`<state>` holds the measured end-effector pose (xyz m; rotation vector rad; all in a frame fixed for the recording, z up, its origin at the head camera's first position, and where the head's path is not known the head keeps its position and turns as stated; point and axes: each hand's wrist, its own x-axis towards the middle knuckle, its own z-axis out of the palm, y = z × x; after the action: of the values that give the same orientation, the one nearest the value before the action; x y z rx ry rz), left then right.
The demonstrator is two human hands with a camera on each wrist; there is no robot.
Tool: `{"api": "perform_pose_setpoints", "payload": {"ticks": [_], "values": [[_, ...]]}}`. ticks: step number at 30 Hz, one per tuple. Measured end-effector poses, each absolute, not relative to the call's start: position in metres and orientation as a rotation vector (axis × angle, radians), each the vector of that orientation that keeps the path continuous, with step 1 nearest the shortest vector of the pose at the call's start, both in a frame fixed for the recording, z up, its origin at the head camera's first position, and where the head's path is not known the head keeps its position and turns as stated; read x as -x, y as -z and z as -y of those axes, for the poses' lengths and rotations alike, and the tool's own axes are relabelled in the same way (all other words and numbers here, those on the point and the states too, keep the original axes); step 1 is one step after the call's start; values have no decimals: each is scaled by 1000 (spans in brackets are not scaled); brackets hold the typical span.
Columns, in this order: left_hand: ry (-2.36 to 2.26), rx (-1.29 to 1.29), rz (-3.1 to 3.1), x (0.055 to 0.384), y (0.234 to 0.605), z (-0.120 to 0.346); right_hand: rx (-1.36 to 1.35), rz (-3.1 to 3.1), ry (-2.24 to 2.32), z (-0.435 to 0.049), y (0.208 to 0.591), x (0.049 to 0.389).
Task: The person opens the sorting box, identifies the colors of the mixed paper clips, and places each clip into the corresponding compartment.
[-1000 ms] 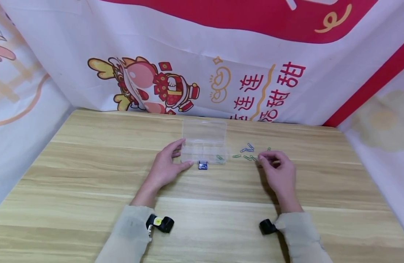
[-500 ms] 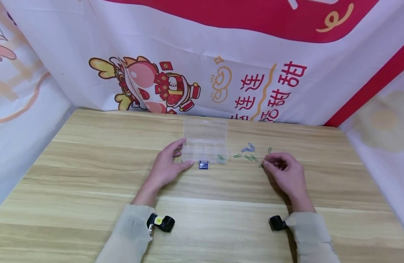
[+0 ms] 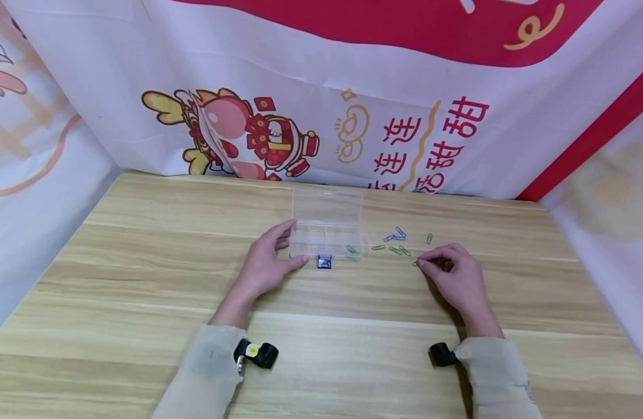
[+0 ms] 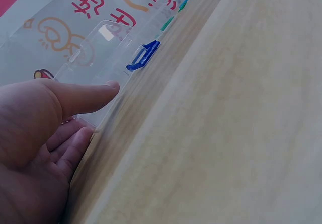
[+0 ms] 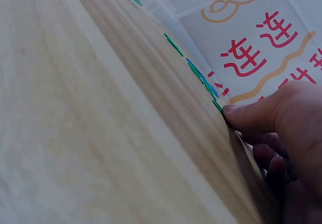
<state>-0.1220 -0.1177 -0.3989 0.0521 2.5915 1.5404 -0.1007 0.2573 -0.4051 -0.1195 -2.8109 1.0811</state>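
Note:
A clear plastic compartment box (image 3: pixel 309 237) stands with its lid raised, a green paper clip (image 3: pixel 351 249) inside at the right and a blue latch (image 3: pixel 324 262) hanging at its front. My left hand (image 3: pixel 266 262) holds the box by its left end, thumb along the front edge and fingers at the side and back. To the right, my right hand (image 3: pixel 454 273) pinches the end of another green paper clip (image 5: pixel 217 106) at the tabletop between thumb and forefinger. The other right fingers curl under, partly hidden.
Several loose green paper clips (image 3: pixel 378 248) and a small cluster of blue paper clips (image 3: pixel 400 233) lie between the box and my right hand. One green clip (image 3: pixel 429 238) lies farther back. A printed cloth (image 3: pixel 237 58) hangs behind the wooden table (image 3: pixel 321 361).
My right hand has shifted right and slightly nearer me, and a green paper clip now shows at its fingertips. The left hand and the box stay in place.

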Motion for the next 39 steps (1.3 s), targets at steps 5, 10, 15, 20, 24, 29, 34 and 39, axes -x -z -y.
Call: {"api": "perform_pose_setpoints", "payload": {"ticks": [5, 10, 15, 20, 24, 29, 34, 39], "values": [[-1531, -49, -2595, 122, 399, 117, 113, 2818, -1053, -257, 405, 101], [-1529, -44, -2591, 122, 398, 117, 93, 2837, -1027, -256, 405, 102], [-1530, -41, -2589, 122, 398, 117, 73, 2860, -1019, -255, 403, 101], [-1530, -23, -2578, 122, 396, 117, 61, 2878, -1027, -253, 402, 102], [-1533, -1, -2555, 124, 394, 118, 62, 2878, -1033, -253, 403, 102], [-1550, 11, -2515, 126, 391, 121, 70, 2867, -1027, -254, 403, 101], [-1568, 28, -2482, 128, 389, 124, 84, 2857, -1025, -254, 403, 101], [-1585, 50, -2458, 129, 388, 126, 85, 2850, -1036, -254, 403, 102]]}}
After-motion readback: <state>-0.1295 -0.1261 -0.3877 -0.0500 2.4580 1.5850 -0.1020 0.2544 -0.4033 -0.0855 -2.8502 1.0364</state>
